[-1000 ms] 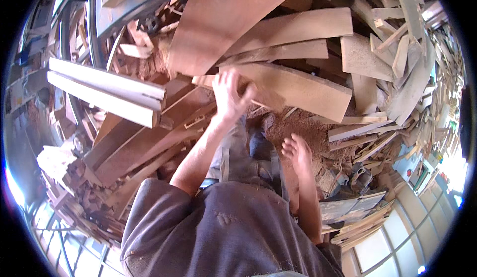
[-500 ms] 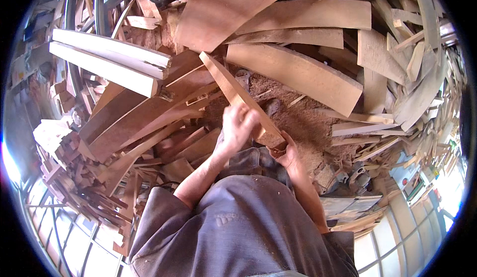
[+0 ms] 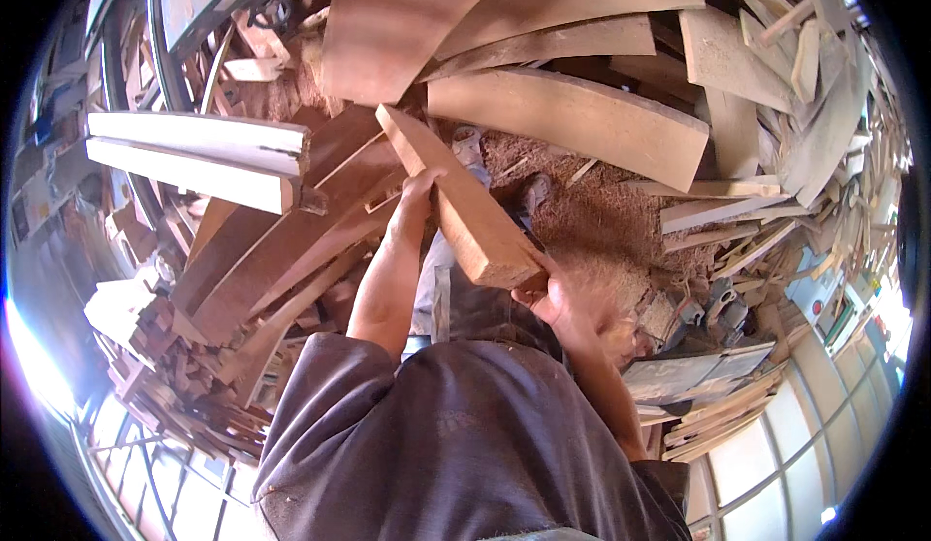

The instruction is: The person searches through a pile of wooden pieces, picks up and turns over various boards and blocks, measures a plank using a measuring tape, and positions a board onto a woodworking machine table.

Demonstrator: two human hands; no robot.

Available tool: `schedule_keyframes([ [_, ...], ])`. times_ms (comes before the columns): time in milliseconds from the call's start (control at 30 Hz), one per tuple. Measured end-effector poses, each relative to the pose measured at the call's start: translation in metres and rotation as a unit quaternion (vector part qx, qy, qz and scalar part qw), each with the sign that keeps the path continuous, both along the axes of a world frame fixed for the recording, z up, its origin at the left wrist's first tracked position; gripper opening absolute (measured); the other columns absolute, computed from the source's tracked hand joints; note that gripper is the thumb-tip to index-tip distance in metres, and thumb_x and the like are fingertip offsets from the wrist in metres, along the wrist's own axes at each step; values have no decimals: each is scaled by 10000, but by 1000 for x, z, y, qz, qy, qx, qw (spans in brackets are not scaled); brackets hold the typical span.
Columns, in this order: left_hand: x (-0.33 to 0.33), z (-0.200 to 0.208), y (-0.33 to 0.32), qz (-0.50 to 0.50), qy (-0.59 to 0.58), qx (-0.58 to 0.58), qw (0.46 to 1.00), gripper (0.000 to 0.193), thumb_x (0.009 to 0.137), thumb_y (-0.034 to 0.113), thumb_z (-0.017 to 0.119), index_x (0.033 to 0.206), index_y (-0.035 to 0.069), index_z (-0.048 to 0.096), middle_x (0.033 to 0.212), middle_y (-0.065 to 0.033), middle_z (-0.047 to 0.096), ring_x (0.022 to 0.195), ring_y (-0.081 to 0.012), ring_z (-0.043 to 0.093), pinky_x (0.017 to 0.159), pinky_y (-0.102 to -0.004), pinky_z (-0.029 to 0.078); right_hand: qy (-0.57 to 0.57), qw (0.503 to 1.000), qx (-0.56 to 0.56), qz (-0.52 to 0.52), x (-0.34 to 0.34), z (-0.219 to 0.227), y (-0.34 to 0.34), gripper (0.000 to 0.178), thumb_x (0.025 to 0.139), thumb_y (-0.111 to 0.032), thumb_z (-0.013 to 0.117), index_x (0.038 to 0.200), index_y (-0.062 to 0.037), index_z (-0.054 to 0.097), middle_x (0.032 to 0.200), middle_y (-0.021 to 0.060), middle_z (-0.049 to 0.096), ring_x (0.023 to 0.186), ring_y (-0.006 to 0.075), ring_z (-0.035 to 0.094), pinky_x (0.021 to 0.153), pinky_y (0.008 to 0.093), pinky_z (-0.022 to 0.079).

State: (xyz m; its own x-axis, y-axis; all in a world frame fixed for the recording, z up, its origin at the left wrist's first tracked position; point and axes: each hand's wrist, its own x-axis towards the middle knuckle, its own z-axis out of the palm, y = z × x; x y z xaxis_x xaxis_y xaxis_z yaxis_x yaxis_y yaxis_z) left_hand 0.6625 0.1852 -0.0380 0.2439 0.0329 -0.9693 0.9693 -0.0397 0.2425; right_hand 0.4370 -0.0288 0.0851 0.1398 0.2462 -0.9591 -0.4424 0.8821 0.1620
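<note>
Tan timber is up between two hands: half a second ago the left hand (image 3: 419, 190) is gripping the tan board (image 3: 448, 192) nearer the body, and now it has slid out toward the far end, clasping the left edge, with some fingers lost behind the wood. That means the weight is shared along the length, a steadier hold by my reading. The right hand (image 3: 549, 295), empty a second back, grasps the near end from the right, below the blunt end face, which shows larger now. Look at the arms: the left forearm runs almost straight up from its sleeve, while the right slants inward, the hand close to the belly of the dark shirt (image 3: 456, 434). So the board sits in front of the torso, slanting from upper left to lower right, its far tip just below a big reddish panel (image 3: 402, 32); whether they touch, I can't tell. Beyond it, a curved plank (image 3: 572, 122) lies to the right, reddish sawdust (image 3: 611, 226) covers the floor beneath, white-faced beams (image 3: 194, 158) jut in from the left over dark boards (image 3: 233, 260), and farther right loose offcuts (image 3: 722, 216) crowd the heap.
</note>
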Motion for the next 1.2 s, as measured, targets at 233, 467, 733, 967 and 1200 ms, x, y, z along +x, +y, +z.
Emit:
schedule_keyframes([
  [233,-44,50,15,183,37,-174,967,515,847,243,598,1267,-52,564,1237,-213,632,1139,-356,613,1016,-489,480,-85,924,-317,198,41,66,-23,512,838,-357,731,1258,-77,647,1104,153,693,999,289,676,755,453,591],
  [467,-125,116,-69,310,79,-269,908,344,952,182,584,1200,-57,572,1256,-215,610,1211,-334,564,1112,-457,413,-231,818,-460,255,-2,134,-151,451,861,-294,643,1203,-8,706,1175,99,703,1119,198,595,1031,342,404],
  [733,-234,169,-145,236,122,-444,856,242,962,187,615,1139,24,638,1170,-94,685,1126,-237,635,1038,-366,494,-242,774,-516,274,-119,214,-231,509,843,-289,600,1222,42,676,1169,113,696,1115,191,603,1053,324,393],
  [967,-316,161,-179,164,168,-421,876,279,966,214,637,1184,39,641,1228,-88,668,1155,-239,621,1052,-401,489,-218,822,-496,178,-236,215,-261,559,830,-298,604,1246,74,639,1207,159,677,1126,238,615,1035,348,426],
  [1200,-350,155,-179,85,171,-348,918,273,971,206,620,1184,39,650,1171,-86,690,1113,-238,647,998,-366,527,-176,835,-495,166,-303,199,-236,608,860,-400,581,1276,42,629,1262,148,638,1176,249,574,1056,361,386],
])
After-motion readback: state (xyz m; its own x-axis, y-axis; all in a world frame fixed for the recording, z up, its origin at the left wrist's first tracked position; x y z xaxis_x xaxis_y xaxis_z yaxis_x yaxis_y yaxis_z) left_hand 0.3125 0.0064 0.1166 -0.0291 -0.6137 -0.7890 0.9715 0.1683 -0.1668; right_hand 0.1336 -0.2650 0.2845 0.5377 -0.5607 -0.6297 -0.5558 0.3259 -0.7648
